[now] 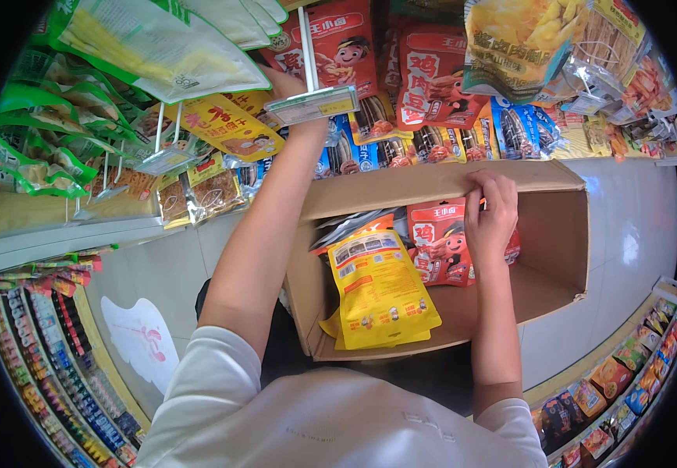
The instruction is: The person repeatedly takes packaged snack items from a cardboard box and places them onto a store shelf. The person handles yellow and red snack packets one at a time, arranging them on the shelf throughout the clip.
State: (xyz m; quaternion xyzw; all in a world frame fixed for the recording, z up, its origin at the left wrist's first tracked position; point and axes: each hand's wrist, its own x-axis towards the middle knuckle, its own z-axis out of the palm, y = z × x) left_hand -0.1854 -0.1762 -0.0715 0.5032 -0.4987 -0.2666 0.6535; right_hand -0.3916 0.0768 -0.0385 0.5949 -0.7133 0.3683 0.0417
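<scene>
My left hand reaches up among the hanging snack bags, beside a red snack bag; its fingers are hidden behind a green-and-white snack bag and a price tag holder. At the upper flap of an open cardboard box is my right hand, bent over the edge, its fingertips on the cardboard. Inside the box lie yellow snack bags, red snack bags and dark packets at the left. Whether my right hand also holds something behind the flap is not clear.
Shelf hooks with price tags stick out towards me. Blue sunflower-seed bags and other packets fill the shelf behind the box. Further racks of packaged goods stand at lower left and lower right. A white floor sticker lies on the tiles.
</scene>
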